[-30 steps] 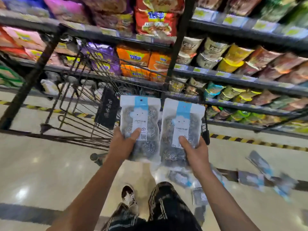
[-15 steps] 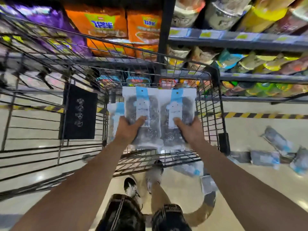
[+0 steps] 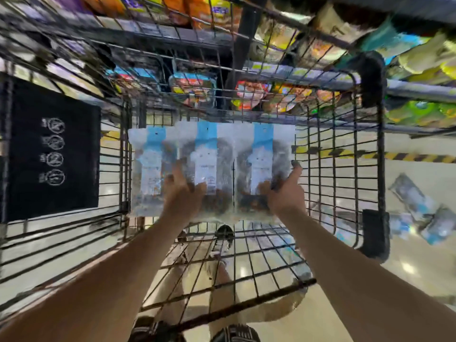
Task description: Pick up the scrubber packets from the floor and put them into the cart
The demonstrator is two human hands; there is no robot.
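Both hands are inside the cart (image 3: 370, 169); left hand (image 3: 183, 193) and right hand (image 3: 286, 193) each grip a scrubber packet (image 3: 207, 154); I'd lay them flat beside the third one, then let go; more packets on the floor (image 3: 419, 267).

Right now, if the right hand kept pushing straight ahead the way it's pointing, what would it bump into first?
Probably the far wire wall of the cart. The right hand points forward into the basket, holding a scrubber packet, so the packet's top edge would likely touch first. The blur makes depth uncertain.
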